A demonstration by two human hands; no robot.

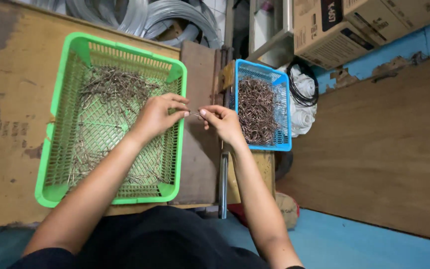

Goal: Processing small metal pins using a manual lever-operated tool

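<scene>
We observe both hands meeting over the dark brown board [198, 149] at the centre of the desk [11, 124]. The left hand [158, 117] sits at 9 o'clock of the meeting point, its fingers pinched together on one end of a small wire piece [195, 115]. The right hand [223, 123] sits at 3 o'clock, thumb and forefinger closed on the other end of the same wire piece. The piece is thin and partly hidden by the fingertips, so we cannot tell its exact shape.

The green basket [58, 99] lies at 9 o'clock of the hands, with the left wrist over its right rim. A thin, scattered layer of straight wire pieces [118, 87] covers its floor. The blue basket [284, 114] stands at 3 o'clock, just beside the right hand, and holds a dense heap of bent wire pieces [256, 112].

At 12 o'clock we see coils of grey wire [175, 17]. Cardboard boxes [344, 27] sit at 1 o'clock.
</scene>
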